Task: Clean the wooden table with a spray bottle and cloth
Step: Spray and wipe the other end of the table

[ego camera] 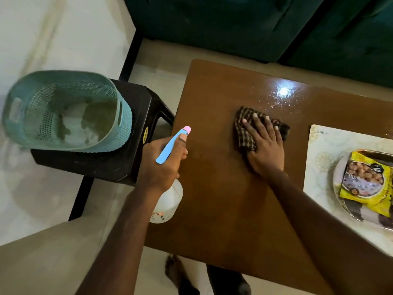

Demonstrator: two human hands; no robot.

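The wooden table filled the centre and right of the head view, with its glossy brown top facing the camera. A dark green sofa stood beyond its far edge. A black stool stood just beside the table's left edge. A teal perforated basket rested on the stool, overhanging its left side. A pale patterned placemat lay on the right part of the table. It carried a plate, and a yellow snack packet lay on the plate.

The spray bottle was held at the table's left edge, near the stool. Its white body hung below the grip, and its blue and pink spray head pointed away from the person. The left hand was clenched round the neck of the spray bottle, with the fingers wrapped beneath the head.

The right hand lay flat on the table near the middle of the top. Its fingers were straight and spread, and it pressed down on the cloth without gripping it. The cloth was dark and checked, crumpled, and showed beyond the fingertips and to the left of the palm. Fine droplets glistened on the tabletop just beyond the cloth, around a bright reflected light.
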